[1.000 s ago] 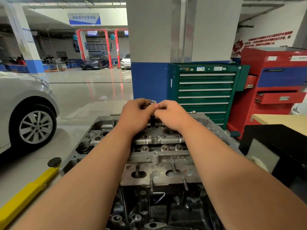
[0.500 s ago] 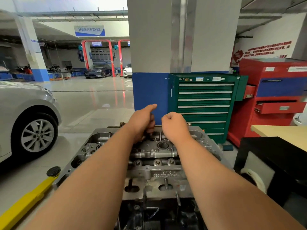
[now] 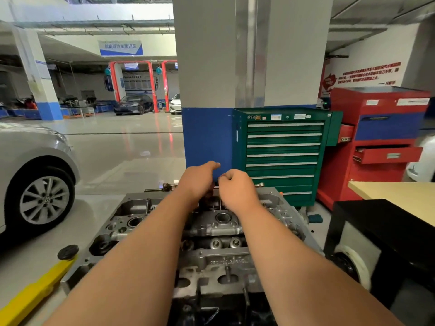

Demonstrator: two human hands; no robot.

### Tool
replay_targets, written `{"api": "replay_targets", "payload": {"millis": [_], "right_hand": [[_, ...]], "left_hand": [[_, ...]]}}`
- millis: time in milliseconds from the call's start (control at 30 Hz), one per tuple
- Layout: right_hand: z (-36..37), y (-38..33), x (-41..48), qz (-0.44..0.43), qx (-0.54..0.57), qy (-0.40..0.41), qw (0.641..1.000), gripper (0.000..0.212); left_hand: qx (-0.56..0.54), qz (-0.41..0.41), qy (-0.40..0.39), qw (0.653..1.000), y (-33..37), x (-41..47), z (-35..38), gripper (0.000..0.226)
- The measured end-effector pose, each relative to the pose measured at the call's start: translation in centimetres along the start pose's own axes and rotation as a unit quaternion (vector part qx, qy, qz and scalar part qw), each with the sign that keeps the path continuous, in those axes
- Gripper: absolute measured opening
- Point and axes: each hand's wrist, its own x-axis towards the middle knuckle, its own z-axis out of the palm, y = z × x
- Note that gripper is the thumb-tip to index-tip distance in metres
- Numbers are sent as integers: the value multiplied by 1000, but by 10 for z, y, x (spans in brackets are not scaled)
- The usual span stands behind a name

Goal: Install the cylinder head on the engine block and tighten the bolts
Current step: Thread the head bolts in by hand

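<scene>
The grey aluminium cylinder head [image 3: 219,231] lies on the dark engine block [image 3: 211,311] straight in front of me. Both my arms reach over it to its far edge. My left hand [image 3: 197,182] is curled there with the thumb stretched out to the right. My right hand [image 3: 237,189] is closed right beside it, knuckles up. Between the two hands only a small dark bit of a bolt [image 3: 215,185] shows; the rest of it is hidden by my fingers. Several studs stick up from the near side of the head.
A green drawer cabinet [image 3: 282,156] and a blue-and-grey pillar [image 3: 207,137] stand just behind the engine. A red cabinet [image 3: 381,142] with open drawers and a black table with a wooden top [image 3: 400,194] are on the right. On the left are a silver car [image 3: 35,180] and a yellow lift arm [image 3: 30,295].
The bolt stood tall between my fingertips a second ago; now both hands sit lower at the head's far edge with the bolt nearly hidden. My view has tilted upward.
</scene>
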Motion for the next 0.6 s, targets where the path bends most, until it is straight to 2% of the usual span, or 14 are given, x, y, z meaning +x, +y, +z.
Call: {"api": "replay_targets", "payload": {"millis": [33, 67, 100, 133, 167, 233, 267, 333, 400, 467, 533, 600], "right_hand": [[1, 0, 1, 1, -2, 8, 1000, 30], [1, 0, 2, 3, -2, 12, 1000, 32], [2, 0, 1, 4, -2, 11, 1000, 32], [2, 0, 2, 6, -2, 7, 1000, 31], [2, -1, 2, 10, 0, 3, 1000, 29], [1, -1, 1, 11, 12, -1, 1000, 26], [1, 0, 2, 10, 23, -4, 1000, 24], [2, 1, 2, 5, 31, -11, 999, 22], [2, 3, 2, -5, 17, -10, 1000, 23], [3, 5, 3, -7, 10, -5, 1000, 23], [4, 6, 4, -9, 4, -1, 1000, 25], [4, 5, 5, -9, -4, -3, 1000, 24]], "left_hand": [[-23, -24, -75, 997, 2, 3, -7, 49], [-37, -36, -116, 992, 3, 5, -12, 54], [-41, -36, -111, 992, 3, 5, -13, 56], [-28, -19, -54, 998, 3, 4, -8, 54], [-8, 7, 40, 999, 0, 0, 1, 51], [-13, 76, 216, 973, -6, -12, 21, 43], [-34, 105, 254, 961, -8, -15, 30, 41], [-19, 120, 260, 958, -10, -11, 33, 40], [3, 91, 211, 973, -4, -1, 23, 39], [-16, 50, 89, 995, 0, 5, 9, 40], [-40, 43, -34, 998, -4, 11, -1, 50], [-60, 26, -109, 992, -8, 15, -7, 52]]}}
